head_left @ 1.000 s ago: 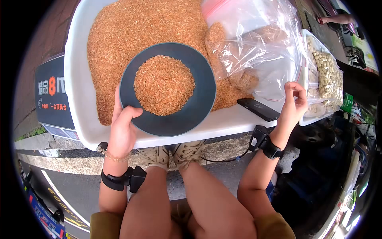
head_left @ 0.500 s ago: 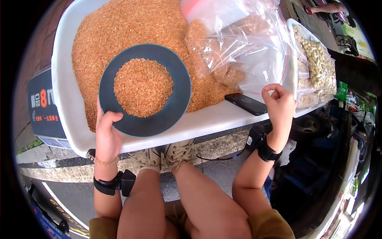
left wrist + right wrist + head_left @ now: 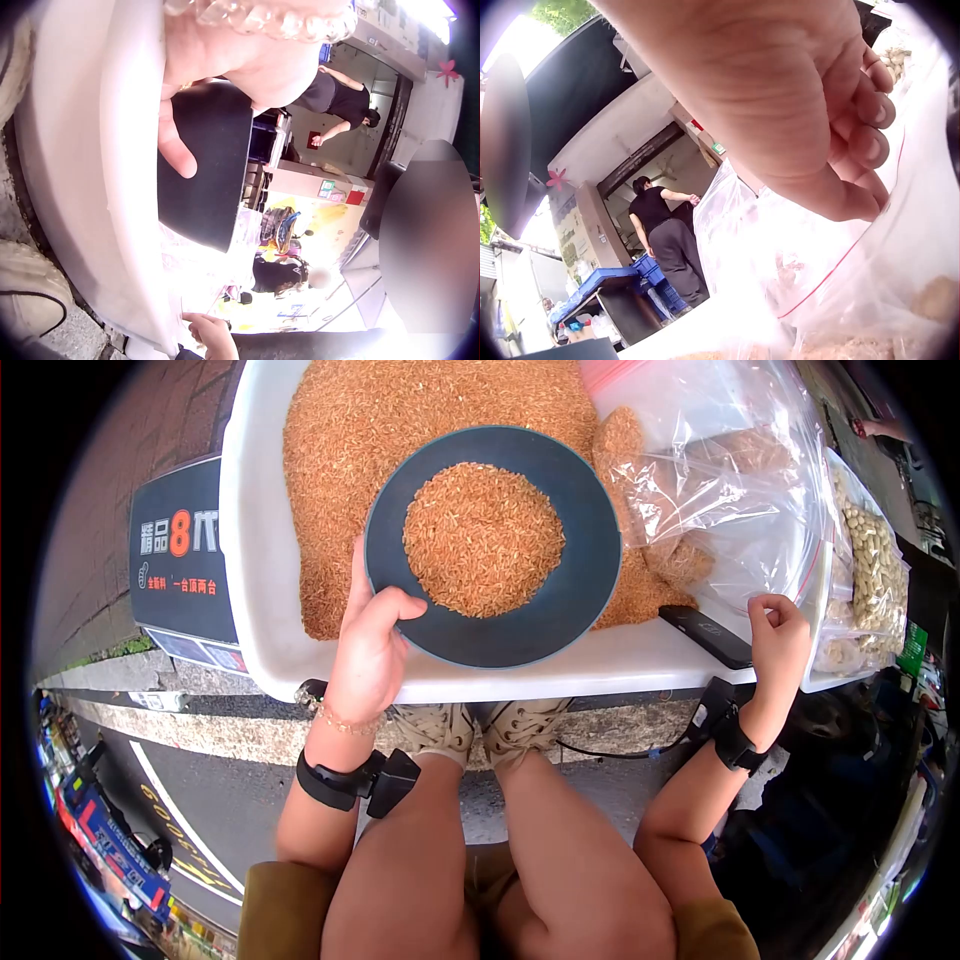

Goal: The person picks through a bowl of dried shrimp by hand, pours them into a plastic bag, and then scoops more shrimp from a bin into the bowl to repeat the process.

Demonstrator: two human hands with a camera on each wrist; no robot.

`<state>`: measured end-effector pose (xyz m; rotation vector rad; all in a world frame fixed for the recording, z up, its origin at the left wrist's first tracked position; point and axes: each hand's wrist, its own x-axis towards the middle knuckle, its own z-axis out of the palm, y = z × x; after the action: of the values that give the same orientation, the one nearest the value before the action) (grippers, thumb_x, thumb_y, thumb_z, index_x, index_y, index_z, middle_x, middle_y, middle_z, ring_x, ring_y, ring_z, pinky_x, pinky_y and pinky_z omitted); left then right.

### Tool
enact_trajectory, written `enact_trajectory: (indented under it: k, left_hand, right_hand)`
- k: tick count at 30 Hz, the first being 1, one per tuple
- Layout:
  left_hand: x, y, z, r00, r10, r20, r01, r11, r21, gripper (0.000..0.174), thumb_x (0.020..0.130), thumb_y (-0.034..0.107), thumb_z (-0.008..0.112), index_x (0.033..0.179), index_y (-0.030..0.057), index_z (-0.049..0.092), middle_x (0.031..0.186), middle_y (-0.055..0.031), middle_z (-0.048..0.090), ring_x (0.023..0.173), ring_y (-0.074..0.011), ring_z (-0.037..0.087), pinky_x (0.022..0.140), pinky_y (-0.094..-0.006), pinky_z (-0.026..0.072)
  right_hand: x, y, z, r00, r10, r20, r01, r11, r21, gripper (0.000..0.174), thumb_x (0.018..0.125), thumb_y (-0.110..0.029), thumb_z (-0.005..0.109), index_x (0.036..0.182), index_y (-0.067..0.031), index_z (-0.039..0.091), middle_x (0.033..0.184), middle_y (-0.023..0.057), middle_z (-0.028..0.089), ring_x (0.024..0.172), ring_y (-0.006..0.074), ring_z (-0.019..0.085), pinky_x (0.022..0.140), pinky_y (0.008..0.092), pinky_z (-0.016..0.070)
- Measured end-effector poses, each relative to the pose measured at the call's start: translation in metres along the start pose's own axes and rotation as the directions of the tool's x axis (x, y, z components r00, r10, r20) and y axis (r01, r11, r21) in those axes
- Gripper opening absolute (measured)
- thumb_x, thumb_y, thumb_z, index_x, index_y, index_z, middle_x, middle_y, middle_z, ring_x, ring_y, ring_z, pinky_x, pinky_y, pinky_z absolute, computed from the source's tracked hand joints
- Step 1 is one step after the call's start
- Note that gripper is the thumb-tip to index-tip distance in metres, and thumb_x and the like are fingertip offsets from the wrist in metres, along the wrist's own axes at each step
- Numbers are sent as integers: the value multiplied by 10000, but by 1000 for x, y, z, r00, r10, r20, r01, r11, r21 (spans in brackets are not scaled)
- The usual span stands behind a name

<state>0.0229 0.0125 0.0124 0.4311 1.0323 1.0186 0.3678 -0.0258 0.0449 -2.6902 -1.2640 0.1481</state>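
Observation:
In the head view my left hand (image 3: pixel 372 655) grips a dark grey round bowl (image 3: pixel 500 645) by its left edge, the thumb over the rim. Reddish-brown rice (image 3: pixel 485 540) lies heaped inside. The bowl's dark side (image 3: pixel 210 172) also shows in the left wrist view, between the thumb and the rest of the hand. My right hand (image 3: pixel 782 645) pinches the edge of a clear plastic bag (image 3: pixel 715 510) with thumb and forefinger, its other fingers curled. In the right wrist view the fingertips (image 3: pixel 870 146) stand close over the bag's red seal line. More rice lies in the bag's lower part.
A white tray (image 3: pixel 520 682) holds a large rice heap (image 3: pixel 420 410). A black phone (image 3: pixel 706 636) lies on its front right. Bagged pale nuts (image 3: pixel 872 550) stand farther right. At the left is a black printed box (image 3: pixel 180 545). A person (image 3: pixel 664 225) stands beyond the tray.
The head view shifts left and back right. The bowl sits slightly farther right over the tray. My right hand has come down a little and left toward the phone, fingers drawn closer together.

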Motion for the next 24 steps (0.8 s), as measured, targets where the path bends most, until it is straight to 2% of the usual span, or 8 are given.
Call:
enact_trajectory:
  k: [5,9,13,15,19,22,23,24]
  left_hand:
    - [0,-1,-4,1000,-24,-9,24,999,-32,694,686,-62,414,1336,72,211,1108,-56,464,961,-128,438,859,-256,348]
    - [-1,0,-5,1000,-16,7,17,997,-73,709,688,-66,417,1344,93,197,1096,-60,474,936,-130,461,835,-250,367]
    - [-2,-1,-5,999,3,33,-4,1000,21,709,706,-71,419,1343,122,177,1094,-64,476,921,-131,476,798,-243,393]
    - [-2,1,-3,999,15,38,-18,997,72,700,715,-70,419,1338,131,169,1095,-71,474,918,-137,480,786,-244,401]
    - [0,4,0,999,-40,37,40,999,-15,652,732,-67,414,1302,119,158,1128,-93,427,950,-162,487,795,-265,432]
    - [4,-12,-18,970,217,107,-240,919,314,692,721,-69,389,1326,139,124,1152,-98,410,913,-163,528,688,-303,520]
    - [3,-8,-16,968,226,111,-250,915,317,692,721,-69,389,1326,139,124,1152,-98,410,913,-163,528,688,-303,520]
    - [2,-4,-10,993,100,59,-109,974,198,646,726,-82,393,1307,124,201,1117,-80,449,923,-157,531,684,-284,506]
  right_hand:
    - [-9,-11,3,997,-72,41,63,978,197,151,790,-102,511,851,-18,621,588,29,496,527,81,417,491,235,356]
    - [-39,-68,14,952,-285,110,155,761,630,255,864,-160,487,1039,16,544,877,44,541,770,90,461,689,223,378]
    - [-82,-135,15,729,-520,445,-266,384,884,522,883,-204,493,1306,-24,247,1172,96,411,1001,166,444,913,276,310]
    - [-105,-145,51,753,-564,339,-243,240,940,648,866,-154,517,1345,-44,95,1239,128,342,1070,182,424,906,278,334]
    - [-96,-152,60,583,-564,585,-604,181,776,732,783,30,462,1358,-52,17,1284,138,303,1136,173,369,880,280,380]
    - [-102,-142,70,718,-601,352,-272,224,936,775,728,73,410,1369,-70,0,1279,128,312,1133,178,380,899,291,375]
    - [-104,-141,72,738,-633,235,-80,264,961,784,721,78,404,1373,-77,-3,1277,123,315,1129,177,385,897,292,381]
    - [-103,-144,76,744,-599,296,-163,267,950,781,703,84,393,1371,-61,17,1293,120,291,1157,179,351,940,310,338]
